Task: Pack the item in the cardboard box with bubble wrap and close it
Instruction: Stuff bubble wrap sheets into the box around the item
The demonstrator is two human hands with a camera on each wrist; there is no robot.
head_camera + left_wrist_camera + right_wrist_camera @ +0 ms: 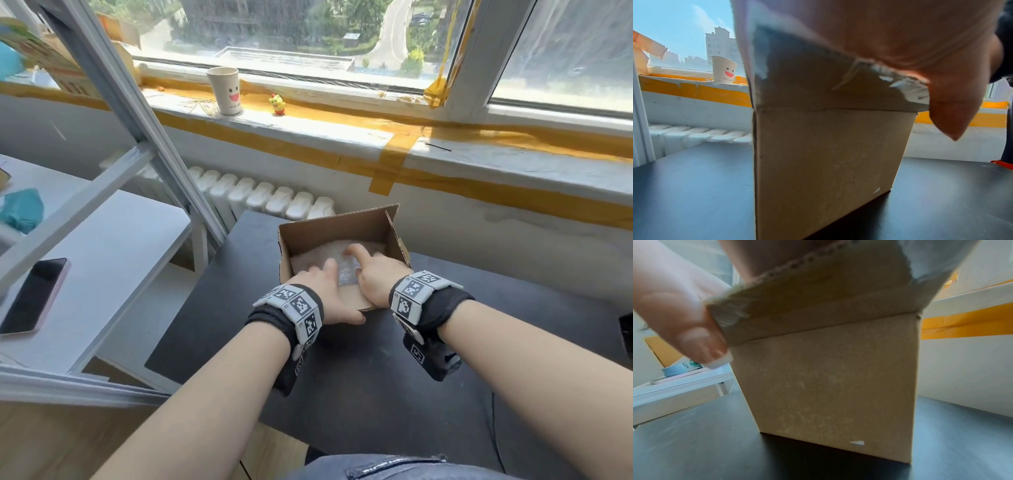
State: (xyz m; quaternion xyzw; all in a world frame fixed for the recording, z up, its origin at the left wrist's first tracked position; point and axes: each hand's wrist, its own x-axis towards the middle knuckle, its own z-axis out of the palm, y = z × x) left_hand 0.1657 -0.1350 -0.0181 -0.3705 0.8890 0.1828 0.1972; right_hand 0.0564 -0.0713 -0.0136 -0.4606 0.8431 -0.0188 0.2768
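An open cardboard box [329, 226] stands on the black table [513, 325], lined with bubble wrap [315, 255]. A shiny bubble-wrapped bundle [346, 277] lies near the front wall, between my hands. My left hand [322, 291] reaches over the near flap into the box, fingers on the wrap, thumb [955, 110] hanging outside the flap. My right hand [371, 277] also lies over that flap, one straight finger pressing the wrap, thumb [694, 334] beside the flap's edge. Both wrist views show only the box's front wall [828, 154] [828, 378]. The item itself is hidden.
A phone [34, 294] lies on the white table at the left, behind a grey metal frame [113, 102]. A smiley paper cup [224, 90] and a yellow toy [278, 103] stand on the windowsill. A white radiator [267, 197] runs behind the table.
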